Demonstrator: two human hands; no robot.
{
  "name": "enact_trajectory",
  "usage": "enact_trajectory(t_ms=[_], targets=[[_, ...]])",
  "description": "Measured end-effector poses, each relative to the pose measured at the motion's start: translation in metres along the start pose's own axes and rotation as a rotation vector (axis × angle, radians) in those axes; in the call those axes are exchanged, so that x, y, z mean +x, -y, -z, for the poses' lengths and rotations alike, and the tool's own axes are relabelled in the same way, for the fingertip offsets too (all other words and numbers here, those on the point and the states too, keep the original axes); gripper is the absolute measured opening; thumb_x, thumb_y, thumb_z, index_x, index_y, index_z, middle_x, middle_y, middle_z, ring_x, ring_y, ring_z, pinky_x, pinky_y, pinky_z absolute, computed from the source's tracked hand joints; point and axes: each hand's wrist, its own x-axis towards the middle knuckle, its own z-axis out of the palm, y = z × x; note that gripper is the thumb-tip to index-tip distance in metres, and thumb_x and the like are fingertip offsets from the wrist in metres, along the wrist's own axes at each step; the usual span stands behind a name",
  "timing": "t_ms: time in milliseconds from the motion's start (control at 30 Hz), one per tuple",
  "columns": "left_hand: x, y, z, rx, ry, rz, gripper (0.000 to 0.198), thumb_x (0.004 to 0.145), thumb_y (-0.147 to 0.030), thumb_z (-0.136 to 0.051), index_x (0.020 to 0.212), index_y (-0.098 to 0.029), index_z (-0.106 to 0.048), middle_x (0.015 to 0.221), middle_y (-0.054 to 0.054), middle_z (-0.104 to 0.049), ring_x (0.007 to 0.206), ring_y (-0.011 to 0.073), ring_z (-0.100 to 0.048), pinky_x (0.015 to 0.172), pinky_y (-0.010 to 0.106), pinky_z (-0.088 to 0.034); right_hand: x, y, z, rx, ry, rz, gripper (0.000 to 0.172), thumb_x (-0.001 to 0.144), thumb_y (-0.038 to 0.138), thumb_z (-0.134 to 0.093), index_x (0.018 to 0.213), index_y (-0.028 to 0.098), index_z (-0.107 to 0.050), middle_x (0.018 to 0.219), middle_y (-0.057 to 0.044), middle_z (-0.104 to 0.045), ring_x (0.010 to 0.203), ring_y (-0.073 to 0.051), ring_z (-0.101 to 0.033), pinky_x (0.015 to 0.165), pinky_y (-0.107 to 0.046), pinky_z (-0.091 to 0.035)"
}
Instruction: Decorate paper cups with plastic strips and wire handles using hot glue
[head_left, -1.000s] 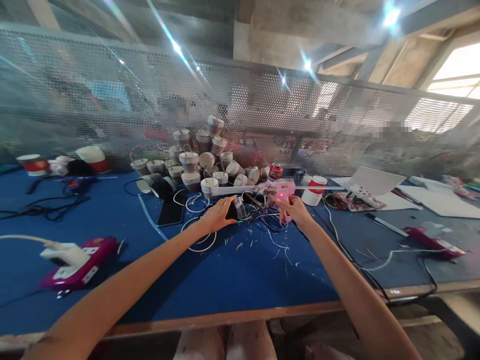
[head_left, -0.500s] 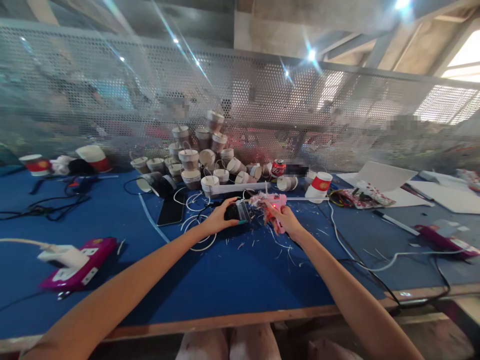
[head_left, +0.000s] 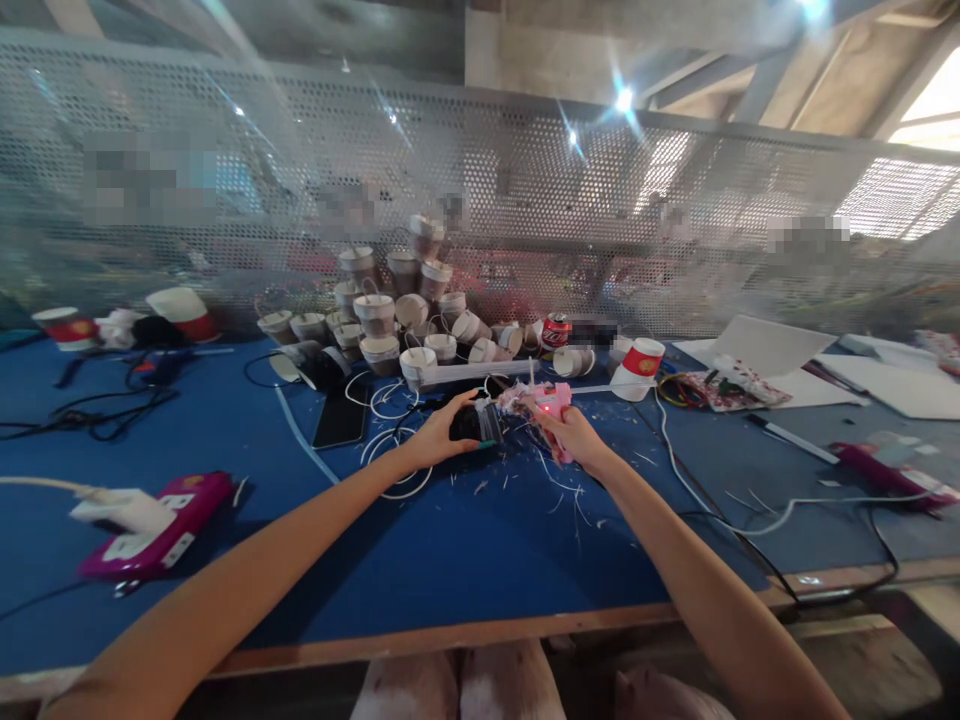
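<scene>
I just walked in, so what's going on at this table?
Someone is working at a blue table. The right hand grips a pink glue gun showing a red light, its nozzle end toward a small dark object held in the left hand. Whether they touch is unclear. Small greyish pots are heaped behind, in front of a mesh screen.

Pink glue gun (head_left: 559, 396), red light (head_left: 547, 409) glowing, beside black-and-grey object (head_left: 489, 424)

Piled grey-and-white tapered cups (head_left: 379, 350), at the rear of the flat blue tabletop (head_left: 480, 570), before the perforated grey metal screen (head_left: 525, 170); magenta oblong plastic power strip (head_left: 187, 535), left foreground; pink plastic glue gun (head_left: 561, 396), left of red-and-white paper cup (head_left: 637, 368).
</scene>
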Motion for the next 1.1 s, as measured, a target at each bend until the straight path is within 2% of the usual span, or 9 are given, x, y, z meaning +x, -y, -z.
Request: enact_trajectory(t_ms=[167,367,467,567,733,800,900,1033,1100], targets=[[-0.001,-0.005,0.001,0.033,0.016,-0.021,0.082,0.071,-0.039,-0.063,0.139,-0.021,-0.021,0.142,0.014,-0.034,0.126,0.0276,-0.038,0.104,0.046,-0.029,-0.003,0.003,0.006,-0.029,0.016,0.009,0.041,0.071,0.052,-0.061,0.052,0.020,-0.043,0.033,0.008,-0.039,0.024,-0.006,-0.036,0.022,-0.019,-0.033],[-0.001,-0.004,0.001,0.062,0.013,-0.004,0.081,0.070,-0.040,-0.064,0.138,-0.019,-0.025,0.141,0.014,-0.035,0.127,0.0269,-0.037,0.105,0.045,-0.028,-0.008,0.008,0.011,-0.042,0.117,0.049,0.045,0.073,0.057,-0.054,0.058,0.015,-0.054,0.038,0.004,-0.048,0.025,-0.005,-0.040,0.026,-0.018,-0.038],[-0.001,-0.003,0.000,0.057,0.013,-0.015,0.081,0.070,-0.040,-0.064,0.138,-0.021,-0.024,0.141,0.013,-0.036,0.126,0.0271,-0.039,0.104,0.045,-0.029,-0.007,0.008,0.011,-0.017,0.051,0.001,0.044,0.069,0.058,-0.060,0.055,0.017,-0.049,0.038,0.005,-0.048,0.025,-0.005,-0.039,0.024,-0.018,-0.036],[0.000,-0.002,0.000,0.048,0.011,-0.014,0.081,0.070,-0.040,-0.064,0.138,-0.022,-0.024,0.139,0.013,-0.038,0.125,0.0277,-0.040,0.103,0.045,-0.031,-0.006,0.007,0.011,0.017,0.009,-0.046,0.041,0.067,0.055,-0.063,0.056,0.019,-0.047,0.034,0.008,-0.040,0.024,-0.006,-0.036,0.022,-0.018,-0.033],[-0.001,-0.002,0.000,0.041,0.009,-0.022,0.080,0.070,-0.041,-0.064,0.138,-0.022,-0.025,0.138,0.013,-0.039,0.124,0.0287,-0.039,0.102,0.048,-0.030,-0.007,0.008,0.013,0.044,0.100,-0.002,0.042,0.068,0.057,-0.061,0.058,0.018,-0.052,0.052,0.000,-0.061,0.026,-0.004,-0.037,0.024,-0.019,-0.037],[-0.001,-0.002,0.000,0.036,0.013,-0.017,0.081,0.070,-0.041,-0.064,0.138,-0.022,-0.025,0.137,0.014,-0.041,0.123,0.0294,-0.041,0.101,0.048,-0.031,-0.007,0.008,0.013,0.043,0.093,-0.002,0.042,0.066,0.058,-0.062,0.057,0.018,-0.051,0.045,0.001,-0.057,0.025,-0.005,-0.036,0.024,-0.020,-0.036],[-0.001,-0.003,0.000,0.041,0.017,0.003,0.083,0.069,-0.041,-0.064,0.138,-0.021,-0.024,0.134,0.015,-0.042,0.122,0.0300,-0.042,0.100,0.048,-0.032,-0.007,0.009,0.013,0.043,0.043,-0.028,0.044,0.064,0.059,-0.063,0.053,0.020,-0.046,0.032,0.006,-0.041,0.023,-0.006,-0.035,0.021,-0.019,-0.031],[0.000,-0.003,0.000,0.039,0.020,0.023,0.084,0.069,-0.042,-0.065,0.138,-0.019,-0.022,0.131,0.016,-0.044,0.121,0.0294,-0.043,0.100,0.046,-0.032,-0.009,0.012,0.011,0.039,0.117,0.006,0.042,0.068,0.058,-0.060,0.058,0.017,-0.053,0.050,0.000,-0.060,0.025,-0.004,-0.038,0.023,-0.019,-0.034],[0.000,-0.002,0.000,0.037,0.014,0.019,0.083,0.069,-0.040,-0.065,0.138,-0.019,-0.023,0.130,0.015,-0.045,0.120,0.0291,-0.044,0.100,0.047,-0.032,-0.010,0.012,0.009,0.017,0.124,0.001,0.042,0.070,0.057,-0.059,0.057,0.017,-0.052,0.050,0.000,-0.060,0.025,-0.005,-0.038,0.024,-0.019,-0.035]])
